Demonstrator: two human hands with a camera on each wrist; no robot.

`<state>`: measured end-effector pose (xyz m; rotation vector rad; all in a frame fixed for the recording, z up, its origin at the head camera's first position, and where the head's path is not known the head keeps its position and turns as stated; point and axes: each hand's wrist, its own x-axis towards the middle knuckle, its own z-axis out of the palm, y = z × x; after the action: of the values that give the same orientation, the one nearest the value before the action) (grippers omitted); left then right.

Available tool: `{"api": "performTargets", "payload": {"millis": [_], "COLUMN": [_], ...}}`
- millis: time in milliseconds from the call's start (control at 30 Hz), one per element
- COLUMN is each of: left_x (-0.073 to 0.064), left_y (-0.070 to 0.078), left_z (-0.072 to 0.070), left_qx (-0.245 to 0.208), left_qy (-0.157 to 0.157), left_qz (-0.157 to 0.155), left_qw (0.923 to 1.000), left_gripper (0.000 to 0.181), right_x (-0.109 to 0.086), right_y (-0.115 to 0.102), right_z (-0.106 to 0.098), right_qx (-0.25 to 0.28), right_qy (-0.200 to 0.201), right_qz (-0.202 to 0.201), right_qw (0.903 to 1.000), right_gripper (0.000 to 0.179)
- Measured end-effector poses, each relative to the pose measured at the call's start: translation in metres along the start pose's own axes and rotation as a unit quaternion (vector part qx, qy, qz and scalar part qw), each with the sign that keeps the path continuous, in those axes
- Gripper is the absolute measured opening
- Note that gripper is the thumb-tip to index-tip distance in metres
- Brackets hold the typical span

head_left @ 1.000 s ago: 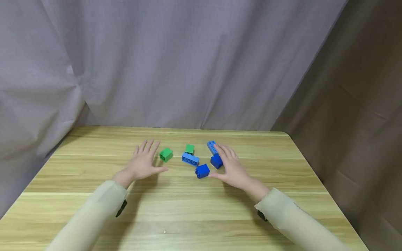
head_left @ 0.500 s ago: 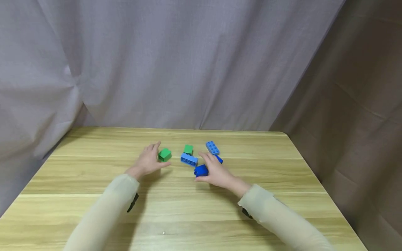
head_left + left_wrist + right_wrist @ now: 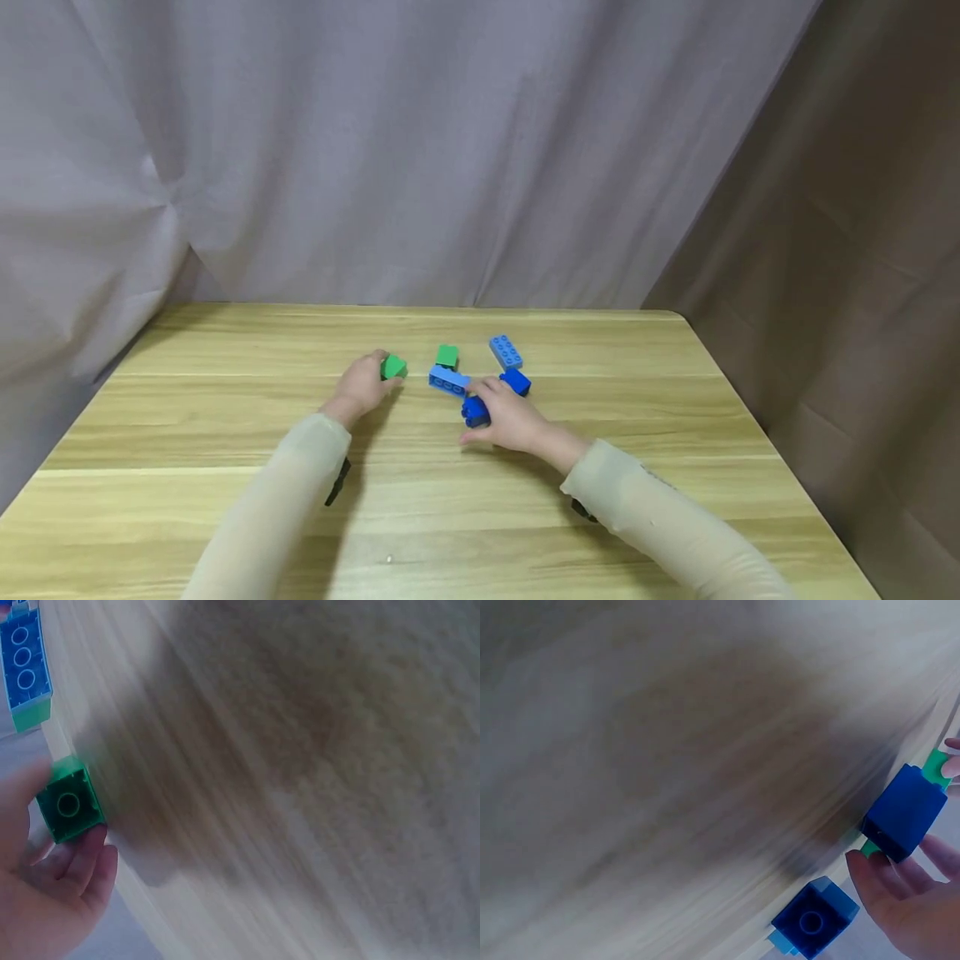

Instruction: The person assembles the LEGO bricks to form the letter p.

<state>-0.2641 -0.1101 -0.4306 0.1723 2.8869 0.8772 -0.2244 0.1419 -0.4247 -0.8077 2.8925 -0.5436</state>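
My left hand pinches a green toy building block at the left of the group. In the left wrist view, thumb and fingers lie on opposite sides of this block, its hollow underside showing. Around the nearest dark blue block my right hand is spread, fingers over its far side. The right wrist view shows the thumb apart from that block. Just behind the right hand lies a second dark blue block.
A light blue block lies on its side between the hands, with a green block right behind it. Farther back is a light blue studded block. The wooden table ends at a grey curtain.
My left hand has moved right and closed its fingers on the green block. My right hand has moved left and down, from beside the dark blue blocks to over the nearest one.
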Motion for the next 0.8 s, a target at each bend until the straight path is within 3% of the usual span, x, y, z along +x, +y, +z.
{"api": "performTargets", "payload": {"millis": [133, 367, 567, 800], "left_x": [-0.002, -0.003, -0.004, -0.008], "left_y": [-0.002, -0.002, -0.005, -0.006], "left_z": [-0.002, -0.005, -0.008, -0.011], "left_qx": [-0.008, 0.013, 0.014, -0.062], "left_qy": [0.007, 0.002, 0.014, 0.004], "left_qz": [0.003, 0.017, 0.026, 0.019], "left_qw": [0.9999, 0.9998, 0.9995, 0.9979], "left_gripper": [0.051, 0.048, 0.045, 0.042], "right_x": [0.001, 0.003, 0.004, -0.002], "right_y": [-0.001, 0.001, 0.003, 0.007], "right_z": [0.000, 0.002, 0.001, -0.005], "right_qx": [0.002, -0.015, 0.005, 0.033], "right_qy": [-0.005, 0.010, 0.017, 0.034], "right_qz": [0.007, -0.008, -0.014, 0.001], "right_qw": [1.0000, 0.9998, 0.9997, 0.9989], "right_gripper": [0.071, 0.040, 0.034, 0.033]}}
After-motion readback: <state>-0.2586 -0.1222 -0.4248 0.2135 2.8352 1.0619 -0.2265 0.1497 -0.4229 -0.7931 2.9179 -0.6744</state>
